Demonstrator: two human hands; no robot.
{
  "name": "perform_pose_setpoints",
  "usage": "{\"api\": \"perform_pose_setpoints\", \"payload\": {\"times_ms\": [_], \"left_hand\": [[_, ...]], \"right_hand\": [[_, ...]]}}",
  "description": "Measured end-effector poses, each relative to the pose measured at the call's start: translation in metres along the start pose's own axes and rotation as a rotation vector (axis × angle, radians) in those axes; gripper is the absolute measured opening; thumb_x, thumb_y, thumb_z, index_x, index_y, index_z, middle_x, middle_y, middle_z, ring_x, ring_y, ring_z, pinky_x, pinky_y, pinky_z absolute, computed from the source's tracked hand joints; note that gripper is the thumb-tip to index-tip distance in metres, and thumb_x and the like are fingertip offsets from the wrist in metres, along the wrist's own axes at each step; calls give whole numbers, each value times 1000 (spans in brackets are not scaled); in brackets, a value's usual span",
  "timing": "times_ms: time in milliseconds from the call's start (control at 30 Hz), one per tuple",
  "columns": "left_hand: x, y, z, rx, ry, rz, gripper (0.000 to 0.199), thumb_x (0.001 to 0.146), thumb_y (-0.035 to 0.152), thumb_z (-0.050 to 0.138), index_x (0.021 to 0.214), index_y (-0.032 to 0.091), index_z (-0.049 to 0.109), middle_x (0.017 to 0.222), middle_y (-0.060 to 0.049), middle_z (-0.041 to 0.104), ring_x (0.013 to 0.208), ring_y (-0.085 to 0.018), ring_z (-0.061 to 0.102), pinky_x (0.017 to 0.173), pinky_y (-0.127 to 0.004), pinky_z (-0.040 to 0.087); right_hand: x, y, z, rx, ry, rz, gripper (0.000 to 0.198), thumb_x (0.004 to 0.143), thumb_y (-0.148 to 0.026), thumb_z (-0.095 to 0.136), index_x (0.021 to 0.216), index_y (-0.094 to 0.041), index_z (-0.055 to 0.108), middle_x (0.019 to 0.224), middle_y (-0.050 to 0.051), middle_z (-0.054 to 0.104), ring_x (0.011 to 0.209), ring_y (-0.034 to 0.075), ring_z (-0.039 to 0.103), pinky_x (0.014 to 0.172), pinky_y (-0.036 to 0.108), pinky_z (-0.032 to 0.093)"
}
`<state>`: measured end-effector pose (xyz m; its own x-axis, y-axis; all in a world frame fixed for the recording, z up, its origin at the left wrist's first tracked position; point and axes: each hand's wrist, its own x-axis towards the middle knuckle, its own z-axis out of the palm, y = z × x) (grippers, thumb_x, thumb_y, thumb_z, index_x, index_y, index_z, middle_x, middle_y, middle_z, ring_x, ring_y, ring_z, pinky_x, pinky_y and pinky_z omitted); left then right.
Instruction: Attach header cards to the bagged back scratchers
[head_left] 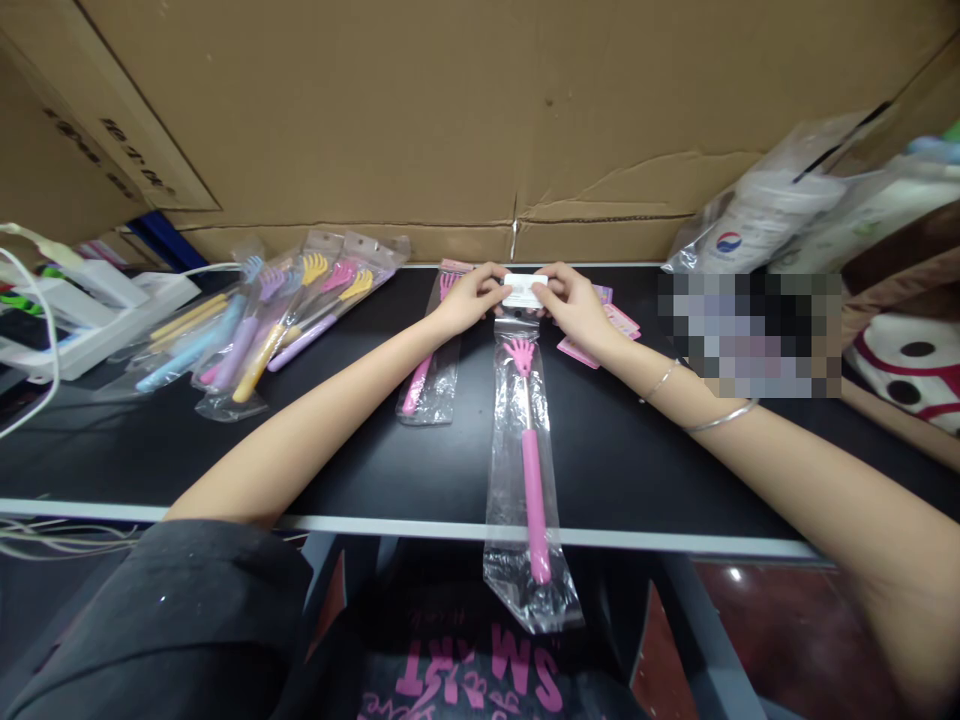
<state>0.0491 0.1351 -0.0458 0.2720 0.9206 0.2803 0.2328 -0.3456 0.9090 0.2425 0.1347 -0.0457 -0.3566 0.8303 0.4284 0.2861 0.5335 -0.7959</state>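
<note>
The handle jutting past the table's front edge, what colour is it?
The handle is pink, seen best in the head view.

Black top [172, 620], pink lettering [504, 652], silver bangles [724, 421]

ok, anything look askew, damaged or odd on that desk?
Two things. The bagged pink scratcher in the middle sticks out past the table's front edge, while the bagged scratchers at left lie fully on top. The cardboard wall is creased toward the right. No spill visible.
</note>
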Motion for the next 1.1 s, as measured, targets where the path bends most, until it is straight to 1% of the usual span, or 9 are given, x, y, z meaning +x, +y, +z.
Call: {"api": "perform_pose_setpoints", "payload": {"times_ms": [133,267,400,500,600,733,800,933,1100], "left_hand": [[0,-1,0,6,-5,-1,10,90,19,58,99,18,54,59,7,55,57,-9,56,56,-19,37],[0,-1,0,-2,-6,4,12,90,18,58,100,17,54,60,7,56,57,-8,56,55,-18,37],[0,-1,0,4,-27,29,13,88,15,58,101,16,55,61,6,57,58,-8,56,52,-17,36],[0,-1,-1,22,-29,56,15,87,14,60,101,17,56,61,6,56,57,-8,55,51,-16,36],[-1,0,-1,38,-17,55,15,87,16,61,102,17,57,61,6,56,58,-9,56,51,-17,36],[-1,0,0,37,-9,51,17,87,16,60,104,16,58,60,6,55,58,-9,55,55,-18,38],[-1,0,0,27,-2,59,18,86,14,61,103,16,58,60,7,56,58,-8,53,59,-18,40],[-1,2,1,-15,7,78,22,80,5,62,99,15,57,70,5,61,65,-7,56,68,-18,44],[-2,4,2,-37,-5,80,24,79,3,61,99,15,57,82,2,65,69,-7,58,70,-18,45]], "right_hand": [[1,1,-1,10,5,10,22,87,-45,60,92,-25,50,66,-1,55,66,19,57,65,34,49],[1,1,0,41,13,21,19,86,-38,63,92,-24,51,66,-2,55,63,17,55,63,31,47],[1,1,0,28,26,10,17,84,-29,66,91,-23,52,63,-3,51,61,14,51,62,28,43],[1,1,1,20,31,1,13,84,-22,64,90,-23,52,63,-4,50,60,14,50,61,28,42],[0,1,1,30,34,-4,12,85,-20,61,91,-23,51,64,-4,51,59,14,49,61,28,42],[0,1,1,30,33,-4,11,85,-21,60,92,-23,51,64,-4,51,59,14,50,61,29,42],[0,0,1,10,34,-16,12,84,-21,61,92,-23,51,64,-4,51,60,14,49,61,28,42],[-1,-2,1,-39,37,-53,17,81,-18,64,94,-23,54,68,-4,50,63,13,49,64,28,43],[-2,-4,1,-25,23,-41,18,81,-15,62,95,-22,54,74,-3,53,67,13,52,68,29,44]]}}
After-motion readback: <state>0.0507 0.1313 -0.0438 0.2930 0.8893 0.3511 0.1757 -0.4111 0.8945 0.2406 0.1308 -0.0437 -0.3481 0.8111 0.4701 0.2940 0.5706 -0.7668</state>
